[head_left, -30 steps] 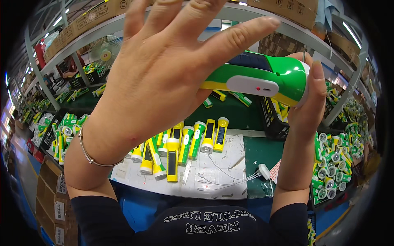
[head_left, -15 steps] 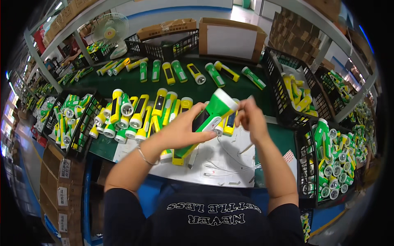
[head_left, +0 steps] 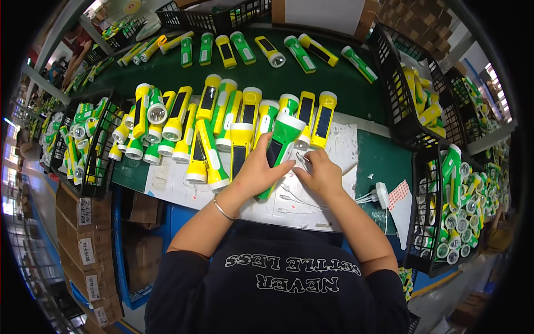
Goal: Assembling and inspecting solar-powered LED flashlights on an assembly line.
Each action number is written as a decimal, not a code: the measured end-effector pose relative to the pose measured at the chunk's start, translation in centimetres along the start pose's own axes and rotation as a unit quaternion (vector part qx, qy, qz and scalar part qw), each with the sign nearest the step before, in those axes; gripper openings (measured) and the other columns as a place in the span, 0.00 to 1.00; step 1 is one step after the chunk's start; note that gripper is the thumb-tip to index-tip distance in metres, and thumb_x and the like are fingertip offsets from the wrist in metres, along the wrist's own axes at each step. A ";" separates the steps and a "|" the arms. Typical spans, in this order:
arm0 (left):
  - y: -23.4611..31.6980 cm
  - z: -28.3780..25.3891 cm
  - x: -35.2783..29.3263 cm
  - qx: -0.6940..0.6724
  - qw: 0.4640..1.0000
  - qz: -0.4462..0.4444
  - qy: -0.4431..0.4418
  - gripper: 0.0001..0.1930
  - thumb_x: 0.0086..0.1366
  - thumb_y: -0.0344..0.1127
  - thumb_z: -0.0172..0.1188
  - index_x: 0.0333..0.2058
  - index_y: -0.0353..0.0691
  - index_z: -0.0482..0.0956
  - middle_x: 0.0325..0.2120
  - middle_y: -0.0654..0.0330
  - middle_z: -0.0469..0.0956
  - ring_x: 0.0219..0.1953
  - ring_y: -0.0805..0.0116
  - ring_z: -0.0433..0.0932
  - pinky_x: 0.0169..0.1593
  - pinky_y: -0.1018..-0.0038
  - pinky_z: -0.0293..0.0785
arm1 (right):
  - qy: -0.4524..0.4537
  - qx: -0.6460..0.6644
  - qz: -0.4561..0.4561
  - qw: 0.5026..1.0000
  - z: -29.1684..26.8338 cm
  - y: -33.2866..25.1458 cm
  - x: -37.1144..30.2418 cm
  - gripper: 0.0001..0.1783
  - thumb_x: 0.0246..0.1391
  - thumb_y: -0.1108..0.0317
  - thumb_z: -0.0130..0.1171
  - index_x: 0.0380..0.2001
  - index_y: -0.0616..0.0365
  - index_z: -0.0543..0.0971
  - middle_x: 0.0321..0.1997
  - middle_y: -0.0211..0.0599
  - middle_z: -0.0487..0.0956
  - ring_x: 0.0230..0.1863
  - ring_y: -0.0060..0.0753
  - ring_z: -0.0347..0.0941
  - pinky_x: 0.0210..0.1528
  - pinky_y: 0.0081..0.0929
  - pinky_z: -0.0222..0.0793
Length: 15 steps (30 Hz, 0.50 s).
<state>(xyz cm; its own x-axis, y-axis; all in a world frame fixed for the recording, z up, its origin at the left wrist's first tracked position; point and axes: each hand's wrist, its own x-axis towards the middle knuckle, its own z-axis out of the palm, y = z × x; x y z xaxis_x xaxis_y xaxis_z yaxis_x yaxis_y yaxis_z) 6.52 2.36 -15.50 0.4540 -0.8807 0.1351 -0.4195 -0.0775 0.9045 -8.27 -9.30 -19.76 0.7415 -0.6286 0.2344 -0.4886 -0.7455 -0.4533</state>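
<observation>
My left hand (head_left: 260, 171) is wrapped round a green flashlight (head_left: 285, 133) with a white head and a dark panel, held tilted over the white work sheet. Close against its right side, my right hand (head_left: 322, 175) has thumb and fingers pinched on the end of a white cable (head_left: 301, 161); the very tip is partly hidden. More white cables (head_left: 289, 198) with small plugs lie on the sheet below. Just behind my hands, yellow flashlights (head_left: 322, 121) and green ones lie close together, several with dark panels facing up.
Black crates full of flashlights stand at left (head_left: 103, 153) and right (head_left: 414, 222). Another crate (head_left: 400, 100) holds yellow ones. A row of flashlights (head_left: 300, 54) lies along the green bench (head_left: 183, 80). A white charger block (head_left: 381, 195) sits beside a red-dotted sheet (head_left: 398, 195).
The view has tilted down. My left hand has lowered the green flashlight toward the sheet. My right hand has come down from beside its head to the white cable.
</observation>
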 end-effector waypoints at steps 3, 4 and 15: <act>0.5 0.0 0.0 -0.077 0.996 -0.030 -0.019 0.38 0.50 0.40 0.65 0.54 0.30 0.55 0.43 0.42 0.70 0.45 0.56 0.72 0.49 0.69 0.67 | -0.010 0.021 -0.002 1.000 0.9 0.5 -0.1 0.14 0.45 0.58 0.59 0.31 0.55 0.75 0.31 0.39 0.74 0.29 0.45 0.74 0.29 0.37 0.69; 0.7 0.1 0.0 -0.084 0.995 -0.040 -0.022 0.37 0.50 0.38 0.65 0.53 0.29 0.55 0.42 0.45 0.71 0.44 0.61 0.72 0.48 0.71 0.68 | -0.013 0.039 -0.008 0.999 1.0 0.8 -0.1 0.13 0.46 0.59 0.59 0.31 0.56 0.75 0.30 0.39 0.75 0.28 0.44 0.74 0.29 0.36 0.69; -0.4 2.9 -0.9 -0.060 0.995 -0.033 -0.071 0.39 0.51 0.41 0.64 0.54 0.26 0.53 0.42 0.42 0.70 0.45 0.58 0.72 0.48 0.69 0.68 | -0.072 0.477 0.133 0.866 -4.7 -0.4 -1.1 0.07 0.52 0.70 0.58 0.29 0.64 0.75 0.22 0.22 0.73 0.23 0.09 0.62 0.25 0.10 0.58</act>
<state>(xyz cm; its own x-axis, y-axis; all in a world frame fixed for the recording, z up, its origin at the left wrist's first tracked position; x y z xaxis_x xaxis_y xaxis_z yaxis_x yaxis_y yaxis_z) 4.01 1.82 -17.17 0.3586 -0.9332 0.0228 -0.2916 -0.0887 0.9524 -11.01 -9.33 -15.80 0.7444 -0.6646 -0.0649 -0.0987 -0.0134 -0.9950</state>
